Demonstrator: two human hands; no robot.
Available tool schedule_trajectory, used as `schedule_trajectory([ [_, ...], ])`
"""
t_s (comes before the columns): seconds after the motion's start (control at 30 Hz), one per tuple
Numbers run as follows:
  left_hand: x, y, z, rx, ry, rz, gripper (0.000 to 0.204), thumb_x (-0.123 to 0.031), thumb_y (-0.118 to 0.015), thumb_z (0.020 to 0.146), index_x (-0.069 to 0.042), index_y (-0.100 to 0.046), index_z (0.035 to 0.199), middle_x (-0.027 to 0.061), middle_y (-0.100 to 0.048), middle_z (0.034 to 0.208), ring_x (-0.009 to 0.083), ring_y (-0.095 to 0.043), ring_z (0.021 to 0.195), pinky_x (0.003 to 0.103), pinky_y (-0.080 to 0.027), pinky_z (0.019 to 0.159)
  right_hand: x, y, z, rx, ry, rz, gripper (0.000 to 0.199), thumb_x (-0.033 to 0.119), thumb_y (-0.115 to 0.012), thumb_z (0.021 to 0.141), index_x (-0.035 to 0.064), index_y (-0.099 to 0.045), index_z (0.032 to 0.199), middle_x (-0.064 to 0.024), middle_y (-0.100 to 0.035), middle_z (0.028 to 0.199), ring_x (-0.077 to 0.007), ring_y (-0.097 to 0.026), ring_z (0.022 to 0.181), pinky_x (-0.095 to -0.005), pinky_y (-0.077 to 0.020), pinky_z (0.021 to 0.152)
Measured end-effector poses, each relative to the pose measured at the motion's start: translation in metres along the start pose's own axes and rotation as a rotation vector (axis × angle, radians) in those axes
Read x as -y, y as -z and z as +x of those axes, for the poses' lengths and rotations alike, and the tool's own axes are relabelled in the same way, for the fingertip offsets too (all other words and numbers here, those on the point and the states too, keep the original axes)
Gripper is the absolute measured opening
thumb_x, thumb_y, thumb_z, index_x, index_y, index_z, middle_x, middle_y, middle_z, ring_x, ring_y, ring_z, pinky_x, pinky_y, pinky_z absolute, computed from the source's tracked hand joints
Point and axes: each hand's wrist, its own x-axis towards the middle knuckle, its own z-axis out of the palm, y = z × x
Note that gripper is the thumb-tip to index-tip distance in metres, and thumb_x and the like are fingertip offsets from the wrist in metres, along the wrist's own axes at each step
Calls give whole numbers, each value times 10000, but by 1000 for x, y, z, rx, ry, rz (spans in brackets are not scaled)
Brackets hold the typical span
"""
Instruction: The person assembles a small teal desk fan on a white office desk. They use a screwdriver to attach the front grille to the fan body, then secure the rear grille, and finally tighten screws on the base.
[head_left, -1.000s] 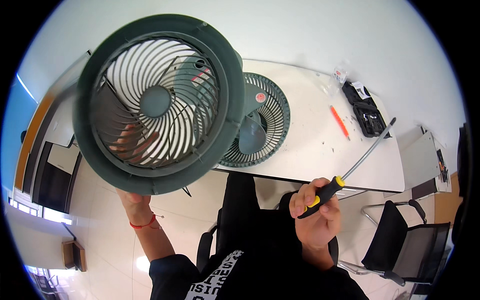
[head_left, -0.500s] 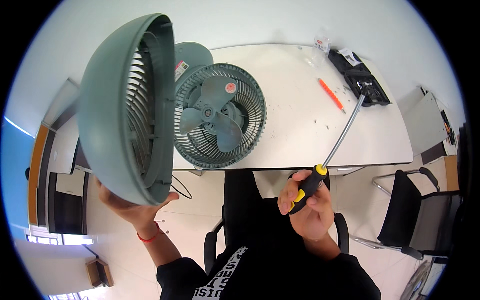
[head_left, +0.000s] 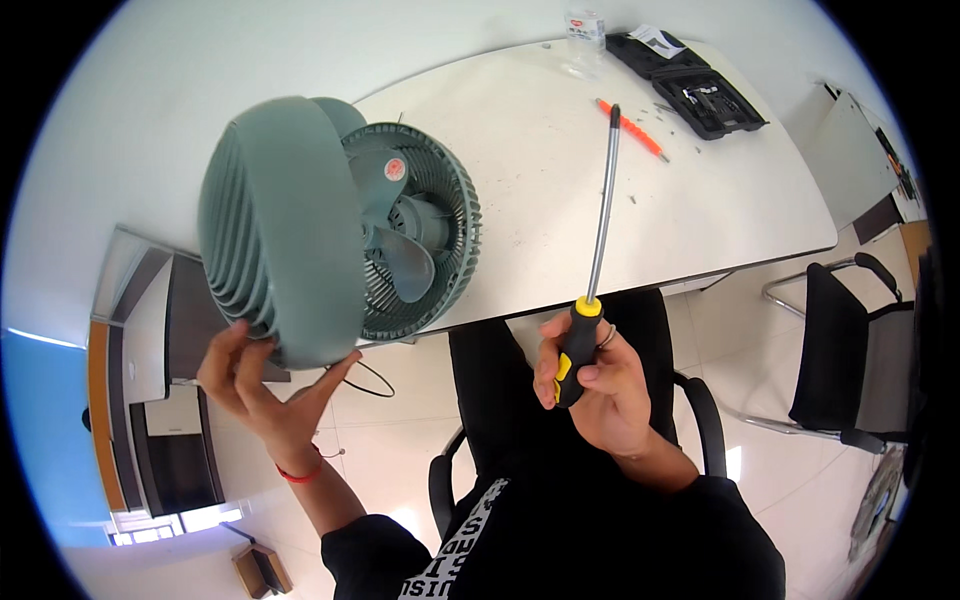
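Note:
My left hand [head_left: 265, 385] holds a round grey-green fan front grille [head_left: 275, 230] by its lower rim, turned edge-on just left of the fan. The fan body [head_left: 415, 235], with its blades and rear grille showing, stands on the white table [head_left: 530, 150] near the front edge. My right hand [head_left: 595, 385] grips the black and yellow handle of a long screwdriver [head_left: 598, 240], whose metal shaft points up and away over the table.
An orange-red tool [head_left: 632, 129] lies on the table's far side, beside an open black tool case [head_left: 695, 85] and a small clear box [head_left: 583, 25]. Small screws are scattered nearby. A black chair [head_left: 850, 350] stands at the right. A cable [head_left: 370, 378] hangs below the fan.
My left hand has turned the grille from facing me to edge-on and lowered it beside the fan. The screwdriver has swung from leaning right to nearly upright.

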Motion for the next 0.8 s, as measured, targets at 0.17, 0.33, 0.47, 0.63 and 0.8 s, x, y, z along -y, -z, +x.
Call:
schedule_trajectory([
  [0.17,-12,-14,-3,154,7,-70,877,-361,-1037,515,-118,-560,1210,95,-464,1321,298,-478,1251,438,-476,996,2,2,0,-33,40,6,500,121,-534,891,-66,-527,1354,-128,-623,993,-170,-593,814,-302,-485,748],
  [0.33,-16,-27,-5,206,-32,-97,882,-367,-1030,527,-107,-552,1221,94,-438,1324,297,-468,1258,439,-487,990,3,3,1,-52,53,-56,470,166,-542,917,-73,-542,1321,-139,-625,952,-179,-601,794,-305,-496,714],
  [0.47,-15,-30,-6,230,-40,-125,887,-370,-1027,534,-105,-547,1230,93,-433,1331,293,-464,1264,434,-488,985,4,4,0,-68,48,-79,471,179,-546,924,-76,-548,1320,-144,-626,942,-182,-612,795,-305,-505,709],
  [0.63,-19,-36,-7,241,-74,-136,872,-368,-1024,538,-105,-554,1224,89,-435,1333,289,-467,1264,420,-488,971,5,6,-2,-89,35,-82,465,119,-510,919,-67,-538,1344,-124,-622,963,-168,-605,812,-299,-489,734],
  [0.8,-22,-42,-2,249,-87,-160,775,-375,-1003,573,-90,-582,1159,93,-505,1298,288,-465,1173,396,-433,927,6,9,-4,-36,34,-103,458,34,-463,933,-45,-525,1380,-83,-615,1002,-139,-569,825,-282,-457,769],
])
